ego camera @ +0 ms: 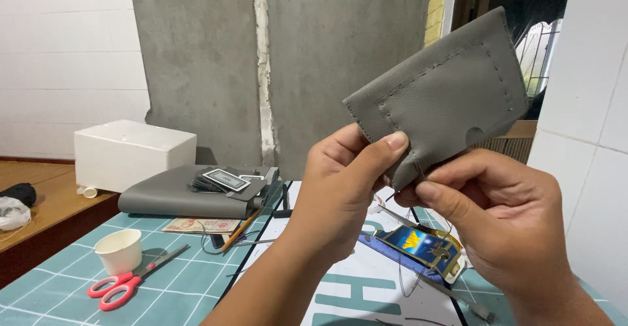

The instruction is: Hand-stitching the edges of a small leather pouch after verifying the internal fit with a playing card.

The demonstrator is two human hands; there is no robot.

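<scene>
Grey leather pouch (438,97) — bottom edge pinched in both hands' fingers (386,149) — high above table (183,287).

Worktop (183,287) under teal grid mat. On it: red-handled scissors (124,283), white paper cup (119,250), pencil (237,230), banknote (199,225), folded grey leather (176,198), white box (131,152), blue card (422,247).
</scene>
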